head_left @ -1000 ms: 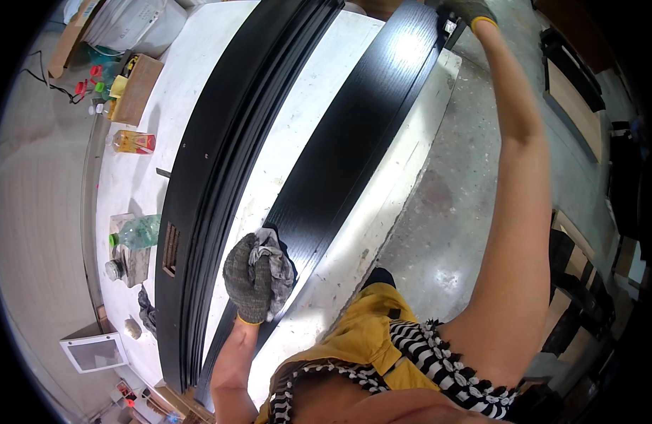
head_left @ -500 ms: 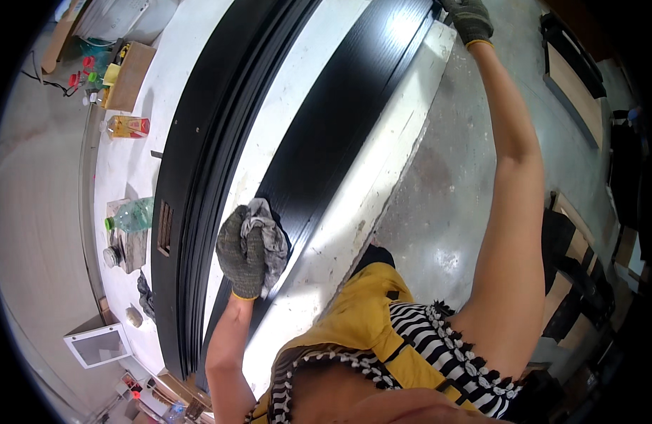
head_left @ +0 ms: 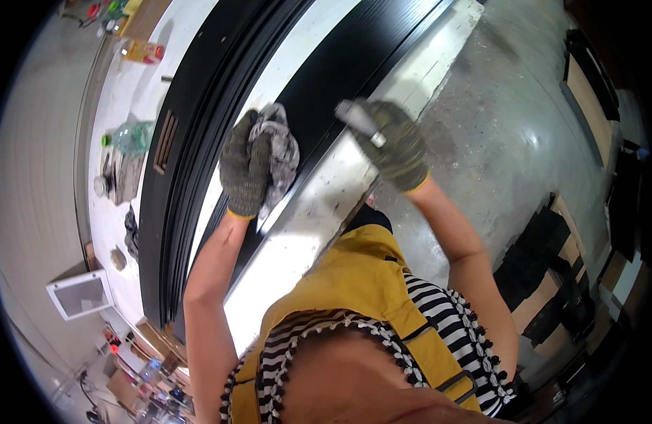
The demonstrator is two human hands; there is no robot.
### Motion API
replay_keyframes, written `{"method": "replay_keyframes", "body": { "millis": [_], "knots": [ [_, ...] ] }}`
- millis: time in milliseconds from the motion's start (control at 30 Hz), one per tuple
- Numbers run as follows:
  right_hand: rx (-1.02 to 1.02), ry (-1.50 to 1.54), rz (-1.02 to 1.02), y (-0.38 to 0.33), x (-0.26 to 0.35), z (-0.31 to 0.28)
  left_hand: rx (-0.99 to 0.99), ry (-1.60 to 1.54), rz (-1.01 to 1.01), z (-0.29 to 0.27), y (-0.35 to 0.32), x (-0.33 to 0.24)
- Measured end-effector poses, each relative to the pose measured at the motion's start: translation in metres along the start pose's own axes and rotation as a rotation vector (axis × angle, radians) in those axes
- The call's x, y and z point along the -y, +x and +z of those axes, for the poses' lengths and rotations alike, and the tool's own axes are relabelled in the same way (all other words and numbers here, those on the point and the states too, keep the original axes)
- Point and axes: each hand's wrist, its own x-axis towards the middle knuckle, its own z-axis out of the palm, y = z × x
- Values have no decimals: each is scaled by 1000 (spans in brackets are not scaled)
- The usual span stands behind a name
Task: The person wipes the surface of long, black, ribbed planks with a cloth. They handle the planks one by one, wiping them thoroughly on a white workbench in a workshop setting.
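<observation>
My left hand [head_left: 241, 173], in a dark grey-green knit glove with a yellow cuff, is closed on a crumpled, black-stained grey rag [head_left: 282, 152]. The rag rests on a long glossy black board [head_left: 326, 71], near its closer part. To the right, my right hand [head_left: 395, 145], gloved the same way, holds a short pale grey tool [head_left: 359, 121], blurred by motion, above the board's right edge and the white table edge. I cannot make out the tool's exact kind. Several black strips [head_left: 206, 141] lie side by side left of the board.
Along the white table's left side stand a green-capped bottle [head_left: 131, 138], a bottle with an orange-red label [head_left: 142, 51] and a small jar [head_left: 101, 186]. A white-framed panel [head_left: 80, 295] is at lower left. Dark boards [head_left: 545, 275] lie on the concrete floor [head_left: 474, 120] at right.
My right hand has come back from the board's far end toward my body, and the pale tool now shows in it. My left hand stays on the rag. The view has shifted.
</observation>
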Motion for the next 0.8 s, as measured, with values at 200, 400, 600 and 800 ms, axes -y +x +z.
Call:
{"method": "replay_keyframes", "body": {
  "millis": [200, 400, 600, 800],
  "knots": [
    [103, 99, 147, -10, 27, 8, -405, -109, 156, -72, -30, 48],
    [-104, 6, 186, 55, -63, -8, -517, 586, 146, -201, -161, 98],
    [-69, 223, -77, -33, 47, 64, -818, -159, -415, -224, -239, 104],
    [221, 219, -195, -132, 230, 90, -649, 281, -162, -222, -275, 153]
  ]
}}
